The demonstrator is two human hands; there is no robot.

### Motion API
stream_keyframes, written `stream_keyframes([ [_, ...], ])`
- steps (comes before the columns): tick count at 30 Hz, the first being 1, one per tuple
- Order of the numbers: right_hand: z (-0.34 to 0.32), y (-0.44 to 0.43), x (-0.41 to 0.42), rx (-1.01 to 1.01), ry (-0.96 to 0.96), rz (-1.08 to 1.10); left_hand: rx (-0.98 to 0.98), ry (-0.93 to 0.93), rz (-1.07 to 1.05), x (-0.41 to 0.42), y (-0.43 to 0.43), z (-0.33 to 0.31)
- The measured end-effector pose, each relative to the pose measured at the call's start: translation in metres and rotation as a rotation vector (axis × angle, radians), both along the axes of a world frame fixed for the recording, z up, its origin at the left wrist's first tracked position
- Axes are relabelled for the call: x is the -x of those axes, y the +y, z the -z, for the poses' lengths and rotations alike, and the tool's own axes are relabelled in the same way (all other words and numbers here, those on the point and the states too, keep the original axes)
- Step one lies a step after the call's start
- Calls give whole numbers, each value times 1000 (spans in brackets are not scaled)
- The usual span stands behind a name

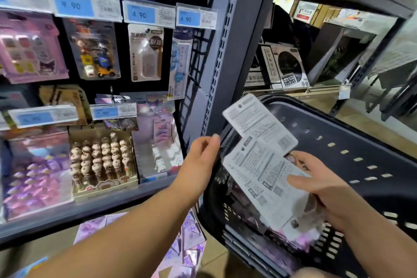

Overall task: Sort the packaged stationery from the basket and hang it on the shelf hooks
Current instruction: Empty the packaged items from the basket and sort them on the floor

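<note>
Packaged stationery, two cards fanned above the basket, pinched for sorting by the right hand, left hand loose-fingered beside its rim, seemingly ready to take one.

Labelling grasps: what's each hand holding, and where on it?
Right hand grips two fanned white-backed packs near the front pack's lower right edge, thumb on its face. Left hand holds nothing.
</note>
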State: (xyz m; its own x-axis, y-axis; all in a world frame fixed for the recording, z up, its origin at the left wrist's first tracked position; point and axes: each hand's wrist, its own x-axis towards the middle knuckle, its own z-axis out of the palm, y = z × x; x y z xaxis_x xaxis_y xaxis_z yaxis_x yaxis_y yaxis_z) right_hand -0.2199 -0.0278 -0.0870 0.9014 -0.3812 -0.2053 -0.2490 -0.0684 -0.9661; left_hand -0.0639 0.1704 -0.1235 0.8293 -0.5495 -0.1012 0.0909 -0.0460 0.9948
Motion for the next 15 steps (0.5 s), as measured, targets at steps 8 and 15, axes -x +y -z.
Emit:
stream_keyframes([
  [8,-29,60,-77,-55,-13,-219,198,365,-56,-51,50,-62],
  [15,-24,119,-137,-46,8,-329,220,368,-400,-85,123,-67],
])
